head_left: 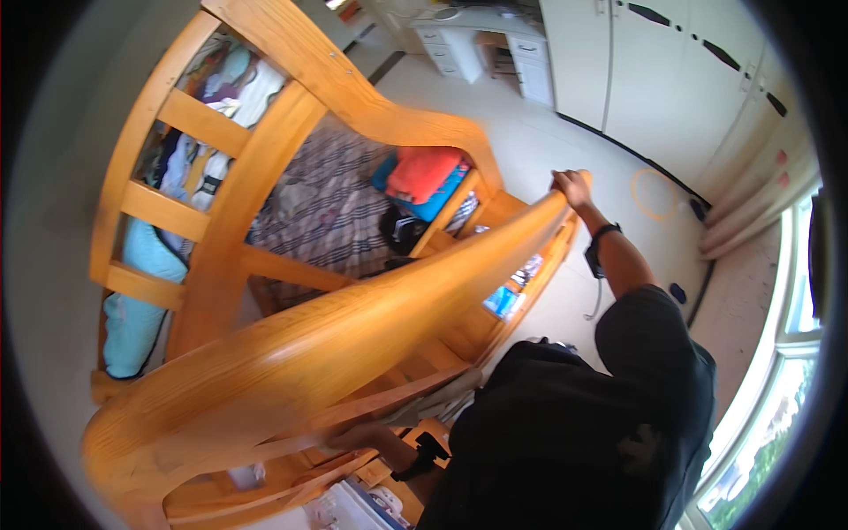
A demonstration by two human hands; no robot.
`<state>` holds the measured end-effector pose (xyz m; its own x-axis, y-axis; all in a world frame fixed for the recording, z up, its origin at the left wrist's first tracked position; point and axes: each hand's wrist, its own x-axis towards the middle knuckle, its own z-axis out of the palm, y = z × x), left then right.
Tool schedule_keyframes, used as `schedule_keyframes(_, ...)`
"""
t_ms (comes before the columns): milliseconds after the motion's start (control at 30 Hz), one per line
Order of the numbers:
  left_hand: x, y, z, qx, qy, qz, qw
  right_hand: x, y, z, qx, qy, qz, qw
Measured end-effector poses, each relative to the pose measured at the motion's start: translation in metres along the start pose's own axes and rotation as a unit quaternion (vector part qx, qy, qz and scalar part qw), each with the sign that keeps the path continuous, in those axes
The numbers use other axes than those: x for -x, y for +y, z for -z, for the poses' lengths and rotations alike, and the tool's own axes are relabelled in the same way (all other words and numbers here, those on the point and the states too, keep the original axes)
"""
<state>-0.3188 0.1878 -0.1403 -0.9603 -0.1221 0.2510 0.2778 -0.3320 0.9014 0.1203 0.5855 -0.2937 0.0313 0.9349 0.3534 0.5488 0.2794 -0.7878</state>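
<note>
A large orange-brown wooden bunk bed fills the view, and its thick curved top rail (353,327) runs diagonally close in front of me. My right hand (572,187) is wrapped around the rail's far upper end, arm stretched out, a black band at the wrist. My left hand (349,436) is low on the near side, just beneath the rail by the bed's lower wooden parts. Its fingers are hidden and blurred, so what it touches does not show.
Past the rail lie a plaid mattress cover (322,190) and folded red cloth (420,174) on a blue item. Clothes fill the slatted end (199,163). Beyond are a white desk (481,40) and white wardrobes (654,79). A yellow hoop (655,216) lies on the floor; a window is at right.
</note>
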Motion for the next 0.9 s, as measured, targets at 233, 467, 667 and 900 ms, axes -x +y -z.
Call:
schedule_keyframes(233, 0.022, 0.024, -0.043, -0.045, 0.054, 0.029, 0.997, 0.011, 0.039, -0.004, -0.018, 0.053, -0.052, 0.997)
schedule_keyframes(467, 0.002, 0.014, -0.012, -0.051, -0.010, -0.031, 0.998, 0.010, 0.031, -0.020, -0.014, 0.073, 0.033, 0.997)
schedule_keyframes(667, 0.008, 0.006, -0.010, -0.193, 0.093, -0.093, 0.972, 0.020, -0.002, 0.011, 0.007, 0.036, 0.079, 0.996)
schedule_keyframes(900, 0.002, 0.008, -0.008, -0.207, 0.068, -0.169, 0.961, 0.025, -0.013, 0.009, -0.002, 0.038, 0.101, 0.994)
